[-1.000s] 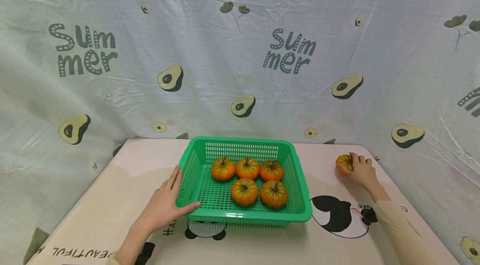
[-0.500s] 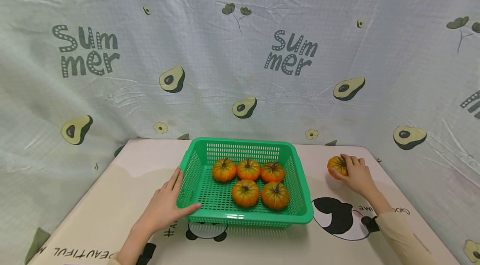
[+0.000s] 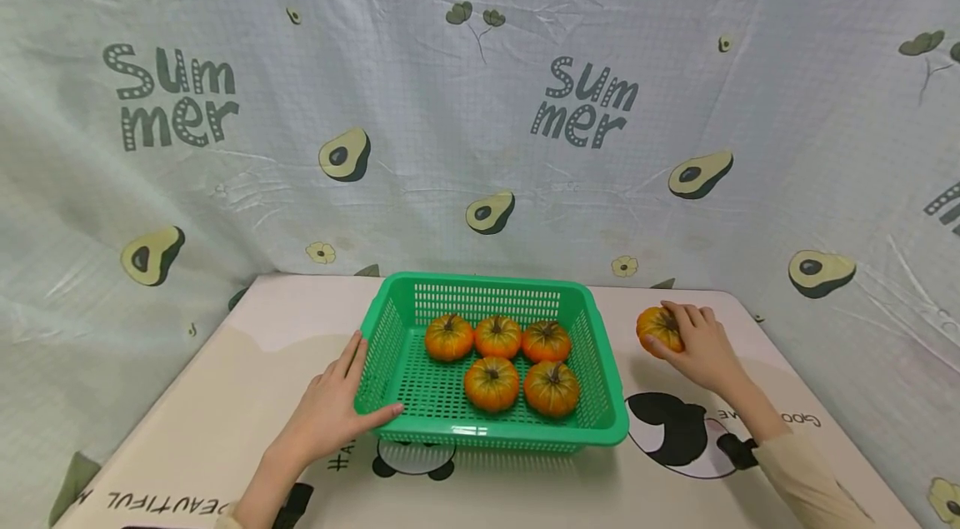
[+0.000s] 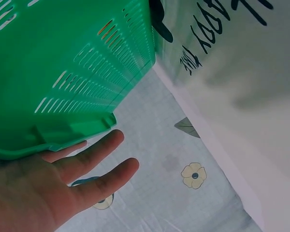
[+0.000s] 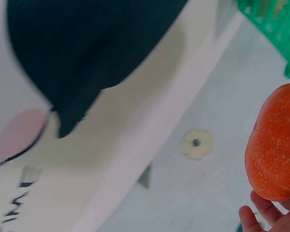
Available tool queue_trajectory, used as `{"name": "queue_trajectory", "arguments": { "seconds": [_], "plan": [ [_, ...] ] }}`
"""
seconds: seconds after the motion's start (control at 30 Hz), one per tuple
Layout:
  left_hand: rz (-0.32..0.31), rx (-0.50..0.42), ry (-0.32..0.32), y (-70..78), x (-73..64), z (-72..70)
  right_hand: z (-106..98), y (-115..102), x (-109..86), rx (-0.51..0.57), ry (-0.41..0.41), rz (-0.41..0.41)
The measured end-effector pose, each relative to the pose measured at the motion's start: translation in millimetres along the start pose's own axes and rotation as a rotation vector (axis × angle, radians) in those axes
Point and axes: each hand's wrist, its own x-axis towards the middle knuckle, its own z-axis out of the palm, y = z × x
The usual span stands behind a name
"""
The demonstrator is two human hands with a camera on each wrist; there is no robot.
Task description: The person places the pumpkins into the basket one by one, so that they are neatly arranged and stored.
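Observation:
In the head view, my left hand (image 3: 327, 404) rests against the near left corner of a green plastic basket (image 3: 525, 432), its thumb over the front rim. The left wrist view has its fingers (image 4: 106, 186) fairly straight beside the basket wall (image 4: 82, 72). Several small orange pumpkins (image 3: 491, 385) sit inside, mostly toward the middle and right. Off to the right of the basket, my right hand (image 3: 701, 350) grips another small pumpkin (image 3: 658, 331) above the table. The right wrist view shows that pumpkin's smooth orange underside (image 5: 275, 145), with part of the hand cut off by the frame.
The light table (image 3: 277, 329) carries printed black cartoon figures and lettering. Behind it and at both sides hangs a pale cloth (image 3: 420, 204) with avocado and "summer" prints. The basket's right wall (image 3: 603, 362) stands between the held pumpkin and the others.
My right hand has moved left toward the basket with the pumpkin, which has risen off the table. The left hand and the basket stay in place.

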Motion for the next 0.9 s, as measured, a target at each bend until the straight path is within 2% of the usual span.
{"name": "queue_trajectory", "arguments": {
  "seconds": [0.33, 0.9],
  "plan": [
    [-0.003, 0.004, -0.002, -0.3, 0.6, -0.6, -21.6, -38.6, 11.7, 0.02, -0.018, -0.13],
    [-0.003, 0.027, 0.011, 0.7, -0.8, -0.8, -55.1, -112.8, 45.0, 0.041, -0.068, -0.383]
  ]
}}
